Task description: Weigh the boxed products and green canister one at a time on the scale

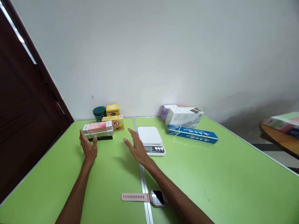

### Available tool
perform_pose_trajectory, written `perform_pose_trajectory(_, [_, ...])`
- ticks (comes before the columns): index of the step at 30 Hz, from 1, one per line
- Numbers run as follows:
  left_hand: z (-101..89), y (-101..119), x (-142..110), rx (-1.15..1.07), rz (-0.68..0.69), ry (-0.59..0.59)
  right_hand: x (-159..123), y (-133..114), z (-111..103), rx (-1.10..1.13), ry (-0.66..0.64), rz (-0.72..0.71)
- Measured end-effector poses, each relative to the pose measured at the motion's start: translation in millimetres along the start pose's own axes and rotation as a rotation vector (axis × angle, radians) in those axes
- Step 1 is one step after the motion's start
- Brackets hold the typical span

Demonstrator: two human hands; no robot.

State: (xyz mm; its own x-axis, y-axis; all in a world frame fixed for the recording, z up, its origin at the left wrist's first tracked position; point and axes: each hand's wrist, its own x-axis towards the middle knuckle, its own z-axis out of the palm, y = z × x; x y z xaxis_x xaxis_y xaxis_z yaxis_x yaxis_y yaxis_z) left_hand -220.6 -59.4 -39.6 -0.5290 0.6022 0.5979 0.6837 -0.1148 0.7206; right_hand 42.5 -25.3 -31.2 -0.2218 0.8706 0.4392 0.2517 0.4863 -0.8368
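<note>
Two wide-spread hands [89, 150] [138, 150], left one beside pink-topped box [98, 128], long axis running left to right

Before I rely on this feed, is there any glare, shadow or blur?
Head view: bright glare on the watch screen; soft shadow on the table below the right hand; the box at the right edge looks soft; the door leans, probably from lens distortion.

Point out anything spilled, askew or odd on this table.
Nothing looks spilled. The watch looks out of place: it lies off by itself, strap straight across the table's seam, nearer the camera than the scale.
</note>
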Motion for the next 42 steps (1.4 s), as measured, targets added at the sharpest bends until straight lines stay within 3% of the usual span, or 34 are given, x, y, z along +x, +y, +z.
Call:
perform_pose_trajectory(3, [17.8, 34.8, -24.1, -0.061, 0.089, -0.069, -28.1, 35.5, -79.3, -0.135, 0.280, -0.015])
perform_pose_trajectory(7, [61.8, 99.6, -68.3, -0.191, 0.208, -0.316, -54.6, 95.1, -191.9, -0.375, 0.652, 0.117])
perform_pose_trajectory(9, [88.6, 136.0, -88.6, -0.270, 0.234, -0.475, -61.7, 118.7, -235.3, -0.420, 0.791, 0.236])
perform_pose_trajectory(11, [117.2, 171.9, -103.5, -0.334, 0.194, -0.627, -64.4, 134.8, -264.3, -0.395, 0.871, 0.352])
perform_pose_trajectory(16, [198.3, 241.1, -117.0, -0.353, -0.052, -0.951, -57.2, 151.6, -288.3, -0.288, 0.906, 0.445])
perform_pose_trajectory(20, [259.5, 265.6, -116.5, -0.291, -0.195, -0.988, -50.5, 155.0, -292.0, -0.268, 0.885, 0.439])
perform_pose_trajectory(24, [291.1, 269.7, -117.2, -0.243, -0.303, -0.988, -48.7, 154.4, -294.5, -0.231, 0.819, 0.455])
perform_pose_trajectory(28, [292.7, 268.8, -122.1, -0.255, -0.305, -0.984, -49.2, 145.5, -298.9, -0.192, 0.799, 0.473])
perform_pose_trajectory(32, [273.1, 272.7, -127.7, -0.290, -0.269, -0.977, -54.2, 123.3, -304.7, -0.181, 0.837, 0.484])
perform_pose_trajectory(36, [227.3, 269.1, -120.5, -0.327, -0.152, -0.870, -58.4, 90.1, -290.4, -0.162, 0.836, 0.367])
perform_pose_trajectory(42, [143.4, 219.7, -83.4, -0.296, -0.090, -0.643, -45.4, 48.6, -218.7, 0.017, 0.624, 0.208])
